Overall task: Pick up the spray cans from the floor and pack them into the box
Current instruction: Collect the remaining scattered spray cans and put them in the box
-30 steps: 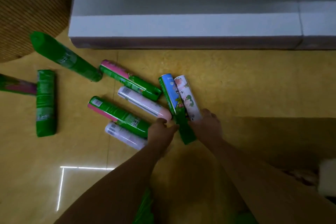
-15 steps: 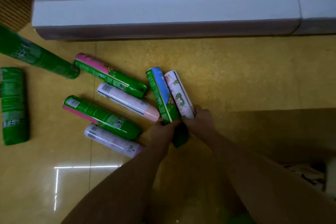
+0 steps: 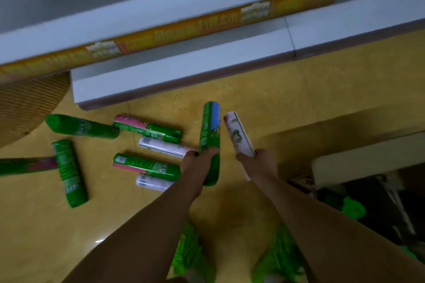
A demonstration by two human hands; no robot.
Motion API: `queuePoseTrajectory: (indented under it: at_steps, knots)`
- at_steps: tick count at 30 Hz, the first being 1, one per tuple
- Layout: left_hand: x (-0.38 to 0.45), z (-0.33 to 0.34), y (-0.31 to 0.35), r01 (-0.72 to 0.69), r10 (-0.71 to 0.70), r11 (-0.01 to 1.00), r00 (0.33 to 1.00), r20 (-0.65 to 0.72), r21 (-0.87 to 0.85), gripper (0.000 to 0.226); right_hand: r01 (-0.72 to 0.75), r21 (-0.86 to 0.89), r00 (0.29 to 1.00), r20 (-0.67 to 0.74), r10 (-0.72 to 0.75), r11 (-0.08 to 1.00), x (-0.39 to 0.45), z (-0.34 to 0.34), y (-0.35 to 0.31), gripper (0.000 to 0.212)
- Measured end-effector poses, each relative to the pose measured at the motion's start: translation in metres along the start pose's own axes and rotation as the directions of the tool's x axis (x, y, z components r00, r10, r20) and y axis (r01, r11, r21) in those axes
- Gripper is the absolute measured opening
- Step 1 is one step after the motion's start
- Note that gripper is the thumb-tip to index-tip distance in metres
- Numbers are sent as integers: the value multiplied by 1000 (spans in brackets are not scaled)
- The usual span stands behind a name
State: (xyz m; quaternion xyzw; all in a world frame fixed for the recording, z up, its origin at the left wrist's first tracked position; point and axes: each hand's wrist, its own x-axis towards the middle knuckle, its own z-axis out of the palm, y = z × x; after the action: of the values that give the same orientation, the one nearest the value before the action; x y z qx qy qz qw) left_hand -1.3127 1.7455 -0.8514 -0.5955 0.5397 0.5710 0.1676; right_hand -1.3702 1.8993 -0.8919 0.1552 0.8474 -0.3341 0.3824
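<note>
Yellow floor (image 3: 264,99) carries loose cans (image 3: 147,166) left of both hands. Left hand (image 3: 199,163) grips a green can (image 3: 209,135); right hand (image 3: 258,163) grips a white can (image 3: 238,135). Box (image 3: 358,164) sits right.

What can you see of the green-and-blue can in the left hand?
The green-and-blue can is a long, slim cylinder with a glossy printed label: green along one side, a blue panel near the far end, blurred graphics mid-body. The left hand holds it in a grip low on the body, fingers curled round it, and the green near end sticks out past the hand. It points away from the person, roughly parallel to the white floral can beside it, apart from it.
</note>
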Motion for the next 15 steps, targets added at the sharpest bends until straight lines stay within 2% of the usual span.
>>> queuePoseTrajectory:
  at_steps: [5, 8, 11, 15]
  knots:
    - [-78, 8, 42, -86, 82, 987, 996, 37, 132, 80, -27, 107, 997, -66, 34, 994, -63, -66, -17, 37]
    - [-126, 17, 64, -150, 134, 959, 987, 84, 241, 84, -38, 134, 993, -109, 53, 990, -98, -108, -21, 39]
    - [-171, 30, 82, -204, 170, 918, 977, 127, 341, 75, -52, 218, 984, -155, 87, 975, -132, -148, -12, 28]
    - [-219, 59, 97, -299, 235, 808, 954, 189, 507, 67, -100, 296, 961, -218, 169, 950, -168, -197, 18, 32]
